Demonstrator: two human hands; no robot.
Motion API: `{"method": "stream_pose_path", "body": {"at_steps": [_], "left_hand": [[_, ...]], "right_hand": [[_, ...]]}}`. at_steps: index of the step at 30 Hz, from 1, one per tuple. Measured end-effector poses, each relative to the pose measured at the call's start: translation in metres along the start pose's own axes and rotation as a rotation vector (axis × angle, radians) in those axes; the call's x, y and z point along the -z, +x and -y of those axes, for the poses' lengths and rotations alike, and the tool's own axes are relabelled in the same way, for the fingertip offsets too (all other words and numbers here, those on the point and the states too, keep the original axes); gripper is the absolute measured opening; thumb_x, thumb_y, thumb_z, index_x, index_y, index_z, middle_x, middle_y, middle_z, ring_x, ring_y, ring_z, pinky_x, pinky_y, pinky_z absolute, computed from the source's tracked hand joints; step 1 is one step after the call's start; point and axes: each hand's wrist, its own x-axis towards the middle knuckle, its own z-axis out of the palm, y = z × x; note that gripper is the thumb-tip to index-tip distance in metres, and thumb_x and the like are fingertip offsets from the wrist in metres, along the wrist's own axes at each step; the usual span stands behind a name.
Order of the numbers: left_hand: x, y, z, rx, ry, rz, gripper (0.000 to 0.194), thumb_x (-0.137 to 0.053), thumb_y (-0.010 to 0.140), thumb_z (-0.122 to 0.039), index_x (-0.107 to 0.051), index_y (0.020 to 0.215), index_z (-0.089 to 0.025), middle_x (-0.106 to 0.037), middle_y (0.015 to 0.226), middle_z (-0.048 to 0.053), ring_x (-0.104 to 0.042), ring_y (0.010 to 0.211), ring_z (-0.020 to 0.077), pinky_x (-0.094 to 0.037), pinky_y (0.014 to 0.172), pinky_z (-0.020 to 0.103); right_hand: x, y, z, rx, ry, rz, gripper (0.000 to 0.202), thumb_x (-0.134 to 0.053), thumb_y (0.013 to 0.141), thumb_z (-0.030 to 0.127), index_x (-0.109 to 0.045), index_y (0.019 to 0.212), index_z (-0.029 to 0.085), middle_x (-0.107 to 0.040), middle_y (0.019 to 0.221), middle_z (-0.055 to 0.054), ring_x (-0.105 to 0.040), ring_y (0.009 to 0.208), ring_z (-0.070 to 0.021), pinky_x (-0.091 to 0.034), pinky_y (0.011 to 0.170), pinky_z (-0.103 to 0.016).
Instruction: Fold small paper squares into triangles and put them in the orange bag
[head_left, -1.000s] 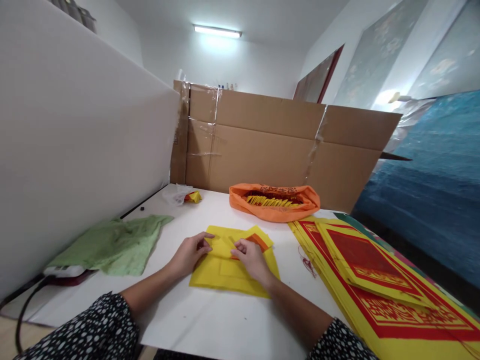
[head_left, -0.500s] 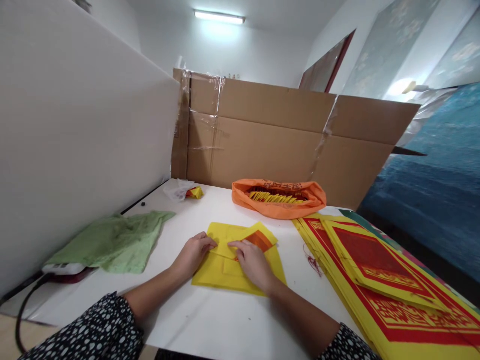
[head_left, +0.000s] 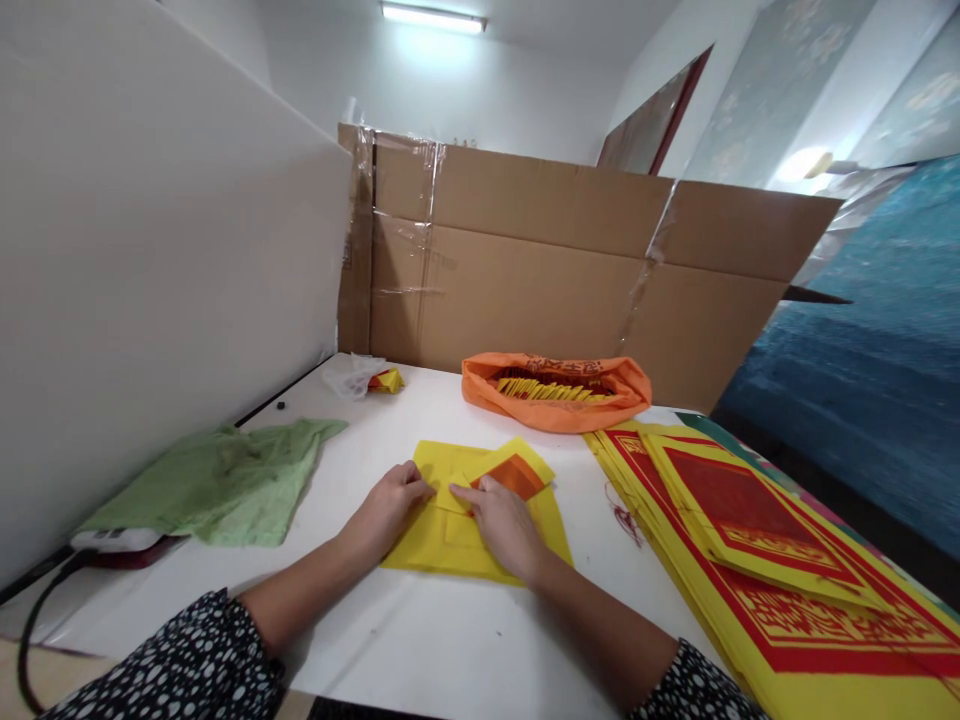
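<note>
A yellow paper sheet (head_left: 480, 562) lies on the white table in front of me. On it rests a smaller yellow paper with an orange-red patch (head_left: 517, 476), set at a slant, partly folded. My left hand (head_left: 391, 510) is closed at the left side of the papers, thumb and index finger pinched on the yellow paper. My right hand (head_left: 504, 522) lies over the middle, its index finger stretched leftward along a fold and the thumb beside the orange-red patch. Its other fingers are curled and partly hidden, with the paper under them.
An orange bag (head_left: 555, 412) with many folded yellow papers stands behind. Stacks of red-printed yellow paper (head_left: 772, 520) lie at right, beside red thread (head_left: 624, 515). A green cloth (head_left: 225, 480) covers part of a white device at left. A cardboard wall (head_left: 525, 260) closes the back.
My right index finger has slid slightly left along the fold. My left hand stays pinched at the paper's left side. The whole view has shifted a little.
</note>
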Motion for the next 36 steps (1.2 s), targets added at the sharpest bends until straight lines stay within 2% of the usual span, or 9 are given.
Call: {"method": "stream_pose_path", "body": {"at_steps": [4, 8, 12, 16, 20, 25, 28, 31, 36], "left_hand": [[-0.003, -0.008, -0.006, -0.333, 0.305, 0.244, 0.042, -0.039, 0.088, -0.008, -0.057, 0.124, -0.019, -0.055, 0.133, 0.011, -0.051, 0.122, 0.0221, -0.043, 0.101, 0.036], [-0.015, -0.019, -0.005, -0.342, 0.517, 0.309, 0.058, -0.038, 0.084, -0.004, -0.039, 0.141, -0.011, -0.043, 0.146, 0.017, -0.042, 0.134, 0.0238, -0.039, 0.106, 0.036], [-0.023, -0.023, -0.014, -0.363, 0.622, 0.284, 0.055, -0.045, 0.09, -0.025, -0.038, 0.143, -0.012, -0.038, 0.149, 0.019, -0.036, 0.137, 0.0324, -0.033, 0.109, 0.047], [-0.017, -0.005, -0.027, -0.428, 0.609, 0.319, 0.054, -0.043, 0.094, -0.05, -0.048, 0.137, -0.018, -0.046, 0.143, 0.018, -0.051, 0.123, 0.0327, -0.04, 0.098, 0.046], [-0.005, 0.029, -0.027, -0.486, 0.584, 0.345, 0.04, -0.048, 0.094, -0.046, -0.059, 0.124, -0.022, -0.057, 0.131, 0.015, -0.058, 0.102, 0.0285, -0.045, 0.086, 0.04], [0.007, 0.049, -0.015, -0.568, 0.427, 0.375, 0.037, -0.054, 0.09, -0.029, -0.059, 0.126, -0.02, -0.061, 0.125, 0.012, -0.057, 0.105, 0.0265, -0.043, 0.093, 0.038], [0.008, 0.046, -0.007, -0.542, 0.413, 0.33, 0.039, -0.049, 0.089, -0.018, -0.058, 0.127, -0.02, -0.06, 0.129, 0.011, -0.056, 0.11, 0.0249, -0.044, 0.096, 0.038], [0.002, 0.037, -0.011, -0.492, 0.434, 0.195, 0.028, -0.044, 0.095, -0.018, -0.063, 0.114, -0.018, -0.066, 0.118, 0.01, -0.06, 0.104, 0.0226, -0.049, 0.09, 0.036], [-0.008, 0.011, -0.045, -0.737, 0.453, 0.159, 0.032, -0.036, 0.099, -0.016, -0.057, 0.124, -0.016, -0.065, 0.113, 0.014, -0.061, 0.099, 0.0231, -0.051, 0.088, 0.039]], "right_hand": [[-0.002, 0.001, 0.001, -0.018, 0.045, -0.028, 0.034, -0.046, 0.093, 0.02, -0.066, 0.116, 0.035, -0.058, 0.088, -0.004, -0.057, 0.081, -0.02, -0.042, 0.067, -0.027], [0.001, -0.006, 0.003, 0.065, 0.0, -0.072, 0.027, -0.045, 0.096, 0.024, -0.065, 0.113, 0.03, -0.064, 0.107, -0.006, -0.057, 0.1, -0.0246, -0.044, 0.083, -0.035], [-0.002, -0.036, -0.007, 0.218, -0.014, -0.048, 0.036, -0.045, 0.096, 0.022, -0.056, 0.131, 0.022, -0.056, 0.135, -0.011, -0.048, 0.126, -0.0288, -0.034, 0.104, -0.048], [-0.002, -0.066, -0.017, 0.135, 0.042, 0.02, 0.06, -0.059, 0.09, 0.038, -0.041, 0.144, 0.02, -0.04, 0.149, -0.012, -0.034, 0.138, -0.0321, -0.028, 0.111, -0.052], [0.012, -0.069, -0.013, 0.019, 0.155, 0.096, 0.066, -0.058, 0.088, 0.046, -0.04, 0.145, 0.017, -0.034, 0.151, -0.014, -0.025, 0.142, -0.0316, -0.022, 0.114, -0.053], [0.03, -0.055, -0.017, -0.106, 0.502, 0.04, 0.055, -0.055, 0.087, 0.053, -0.058, 0.13, 0.018, -0.037, 0.15, -0.015, -0.028, 0.141, -0.0319, -0.026, 0.112, -0.052], [0.029, -0.051, -0.017, -0.305, 0.843, -0.136, 0.05, -0.057, 0.083, 0.058, -0.06, 0.111, 0.018, -0.064, 0.12, -0.017, -0.059, 0.115, -0.0306, -0.045, 0.097, -0.049], [0.021, -0.048, -0.005, -0.481, 1.353, -0.025, 0.048, -0.062, 0.079, 0.06, -0.052, 0.102, 0.019, -0.071, 0.094, -0.013, -0.069, 0.089, -0.0265, -0.054, 0.08, -0.044], [0.025, -0.032, 0.018, -0.397, 1.653, -0.101, 0.046, -0.073, 0.073, 0.048, -0.056, 0.103, 0.019, -0.065, 0.118, -0.015, -0.065, 0.103, -0.0268, -0.055, 0.08, -0.039]]}}
